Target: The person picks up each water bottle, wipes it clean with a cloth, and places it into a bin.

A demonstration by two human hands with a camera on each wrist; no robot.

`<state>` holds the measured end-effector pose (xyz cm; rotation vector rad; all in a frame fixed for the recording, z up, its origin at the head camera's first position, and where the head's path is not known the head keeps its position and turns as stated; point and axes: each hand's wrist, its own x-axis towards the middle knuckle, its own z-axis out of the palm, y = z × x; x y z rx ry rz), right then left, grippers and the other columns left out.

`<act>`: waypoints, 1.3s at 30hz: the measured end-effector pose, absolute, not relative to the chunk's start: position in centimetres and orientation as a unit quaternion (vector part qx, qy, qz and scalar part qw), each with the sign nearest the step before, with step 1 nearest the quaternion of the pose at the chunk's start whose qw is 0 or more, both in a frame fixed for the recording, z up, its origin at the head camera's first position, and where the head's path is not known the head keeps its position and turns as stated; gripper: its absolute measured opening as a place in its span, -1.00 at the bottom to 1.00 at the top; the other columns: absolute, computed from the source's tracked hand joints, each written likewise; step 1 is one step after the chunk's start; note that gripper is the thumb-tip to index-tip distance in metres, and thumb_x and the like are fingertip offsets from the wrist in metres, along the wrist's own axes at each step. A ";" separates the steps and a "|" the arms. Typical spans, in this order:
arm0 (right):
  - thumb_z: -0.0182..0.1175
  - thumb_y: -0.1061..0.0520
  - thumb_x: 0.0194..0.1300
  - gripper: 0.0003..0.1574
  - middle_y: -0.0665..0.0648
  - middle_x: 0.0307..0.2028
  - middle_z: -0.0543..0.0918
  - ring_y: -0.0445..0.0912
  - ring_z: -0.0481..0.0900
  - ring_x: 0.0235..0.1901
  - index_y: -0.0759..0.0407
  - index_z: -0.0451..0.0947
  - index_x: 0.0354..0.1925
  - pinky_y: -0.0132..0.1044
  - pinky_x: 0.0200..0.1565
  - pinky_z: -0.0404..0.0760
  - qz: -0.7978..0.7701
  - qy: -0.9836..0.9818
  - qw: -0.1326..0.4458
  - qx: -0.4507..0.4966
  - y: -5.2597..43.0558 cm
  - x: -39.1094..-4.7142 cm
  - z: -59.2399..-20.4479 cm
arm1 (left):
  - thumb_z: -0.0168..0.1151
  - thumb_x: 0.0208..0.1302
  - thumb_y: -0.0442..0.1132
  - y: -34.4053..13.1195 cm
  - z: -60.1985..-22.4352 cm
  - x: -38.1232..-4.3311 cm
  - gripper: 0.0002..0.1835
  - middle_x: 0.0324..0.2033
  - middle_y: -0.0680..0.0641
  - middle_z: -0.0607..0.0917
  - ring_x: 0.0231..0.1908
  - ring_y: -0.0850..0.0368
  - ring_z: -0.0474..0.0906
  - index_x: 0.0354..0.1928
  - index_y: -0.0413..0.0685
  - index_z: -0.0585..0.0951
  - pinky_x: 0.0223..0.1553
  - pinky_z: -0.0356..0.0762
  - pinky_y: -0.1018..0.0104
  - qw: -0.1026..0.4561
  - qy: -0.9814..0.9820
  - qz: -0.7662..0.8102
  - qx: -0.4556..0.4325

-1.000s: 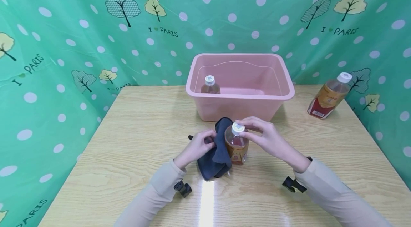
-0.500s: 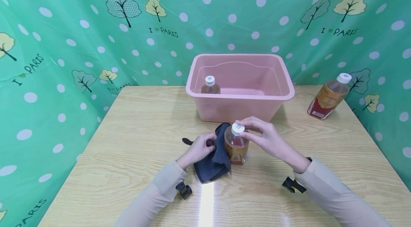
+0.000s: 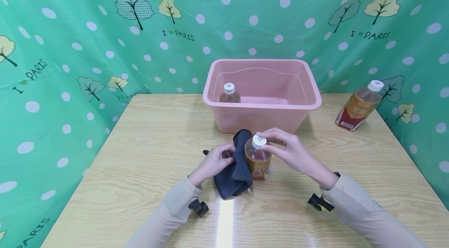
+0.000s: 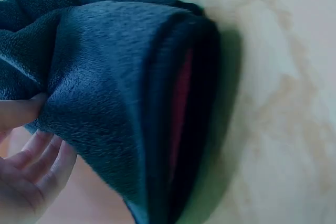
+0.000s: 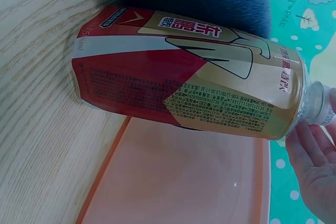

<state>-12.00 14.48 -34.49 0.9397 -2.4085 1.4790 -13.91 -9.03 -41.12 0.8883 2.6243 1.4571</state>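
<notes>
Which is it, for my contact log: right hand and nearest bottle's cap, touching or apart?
Touching: the head view shows the right hand pinching the white cap.

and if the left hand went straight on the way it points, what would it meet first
The dark cloth the left hand pinches, then probably the bottle beyond, though depth is unclear.

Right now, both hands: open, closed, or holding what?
Left hand: closed, pinching the dark cloth.
Right hand: closed, holding the upright bottle by its white cap.
</notes>
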 end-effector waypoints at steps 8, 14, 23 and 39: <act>0.21 0.32 0.04 -0.62 0.07 -0.13 0.57 -0.21 0.50 -0.13 0.23 0.52 -0.09 -0.39 -0.07 0.47 0.492 -0.808 0.081 0.313 14.4 -12.0 -34.5 | 0.10 -0.04 -0.54 -9.2 -39.4 -13.7 -0.84 -0.36 -0.12 0.56 -0.40 0.08 0.51 -0.37 -0.24 0.53 -0.40 0.48 0.42 -0.009 0.835 0.471 0.283; 0.21 0.32 0.03 -0.62 0.07 -0.14 0.57 -0.21 0.51 -0.14 0.23 0.53 -0.09 -0.39 -0.08 0.47 0.494 -0.809 0.080 0.310 14.4 -12.0 -34.5 | 0.12 -0.08 -0.55 -9.2 -38.4 -13.6 -0.83 -0.42 -0.09 0.54 -0.42 0.12 0.49 -0.39 -0.23 0.54 -0.42 0.46 0.41 -0.027 0.828 0.478 0.292; 0.20 0.30 0.05 -0.63 0.05 -0.13 0.56 -0.21 0.51 -0.14 0.21 0.53 -0.09 -0.35 -0.08 0.48 0.495 -0.811 0.071 0.306 14.4 -12.0 -34.5 | 0.12 -0.08 -0.56 -9.1 -38.1 -13.5 -0.82 -0.41 -0.08 0.54 -0.42 0.10 0.49 -0.40 -0.23 0.54 -0.41 0.46 0.36 -0.040 0.829 0.474 0.294; 0.20 0.34 0.04 -0.64 0.09 -0.13 0.57 -0.21 0.51 -0.13 0.25 0.53 -0.11 -0.39 -0.07 0.47 0.504 -0.800 0.079 0.317 14.4 -12.1 -34.7 | 0.12 -0.10 -0.59 -8.9 -39.8 -13.6 -0.84 -0.45 -0.10 0.52 -0.44 0.10 0.50 -0.43 -0.26 0.51 -0.40 0.48 0.41 -0.047 0.829 0.470 0.300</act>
